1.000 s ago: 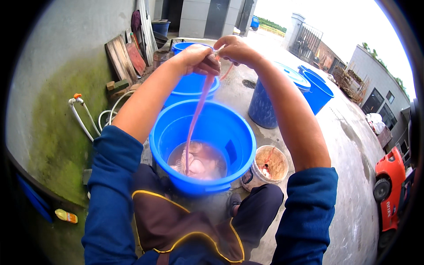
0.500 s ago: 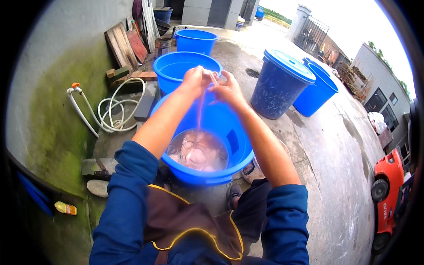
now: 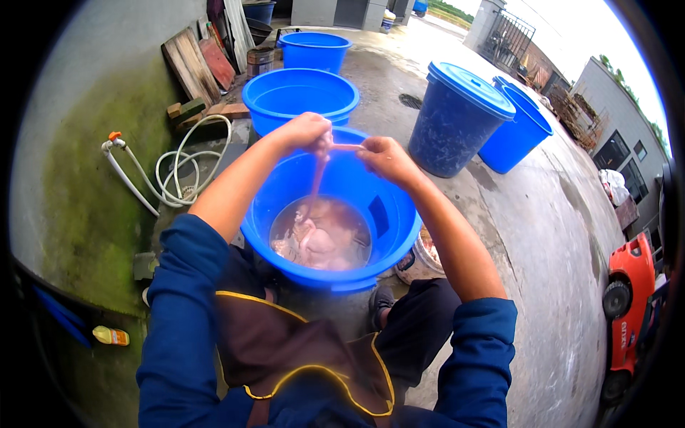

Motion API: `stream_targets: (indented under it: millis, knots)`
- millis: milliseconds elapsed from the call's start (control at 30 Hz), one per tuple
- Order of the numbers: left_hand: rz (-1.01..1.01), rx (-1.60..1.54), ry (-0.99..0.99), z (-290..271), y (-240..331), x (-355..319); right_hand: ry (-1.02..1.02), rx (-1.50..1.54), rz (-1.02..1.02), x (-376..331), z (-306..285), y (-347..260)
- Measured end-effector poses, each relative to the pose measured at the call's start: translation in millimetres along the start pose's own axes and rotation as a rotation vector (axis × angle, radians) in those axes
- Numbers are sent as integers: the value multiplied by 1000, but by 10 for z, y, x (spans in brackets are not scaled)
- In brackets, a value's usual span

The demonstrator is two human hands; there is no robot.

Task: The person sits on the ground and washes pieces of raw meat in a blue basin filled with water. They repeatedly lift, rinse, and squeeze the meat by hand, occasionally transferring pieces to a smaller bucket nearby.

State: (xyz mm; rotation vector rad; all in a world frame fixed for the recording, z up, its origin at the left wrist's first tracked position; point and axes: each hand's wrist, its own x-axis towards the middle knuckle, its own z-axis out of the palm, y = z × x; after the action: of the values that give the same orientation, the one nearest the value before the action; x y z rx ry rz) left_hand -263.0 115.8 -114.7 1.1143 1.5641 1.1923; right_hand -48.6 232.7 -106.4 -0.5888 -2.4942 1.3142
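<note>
A long pink intestine hangs from my left hand, which is closed around it over a large blue tub. My right hand pinches the same intestine's end, and a short piece stretches level between the two hands. The lower length drops into cloudy water in the tub. Pale pink offal lies partly under that water, its exact shapes blurred. Both forearms reach across the tub from its near side.
Ahead stand two more blue tubs. At the right are a lidded blue bin and another blue bin. A white bucket sits beside my right leg. A coiled hose lies left; a red vehicle stands far right.
My hands have moved apart, the right one shifting right and slightly down. The intestine now stretches sideways between them and hangs from the left hand. The view has shifted slightly.
</note>
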Motion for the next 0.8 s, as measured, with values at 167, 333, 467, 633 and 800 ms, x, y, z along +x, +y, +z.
stream_targets:
  millis: [167, 333, 467, 633, 800]
  knots:
    - [42, 224, -76, 30, 608, -54, -31, -236, -218, 251, -449, -657]
    - [93, 271, 1, -21, 1307, -118, 60, -337, -297, 368, -768, -1284]
    - [178, 282, -27, -77, 1792, -180, 152, -280, -339, 360, -1028, -1626]
    - [277, 282, -4, -79, 2047, -223, 233, -192, -353, 215, -1114, -1718]
    - [302, 327, 13, -34, 2105, -325, 191, -136, -289, 72, -986, -1597]
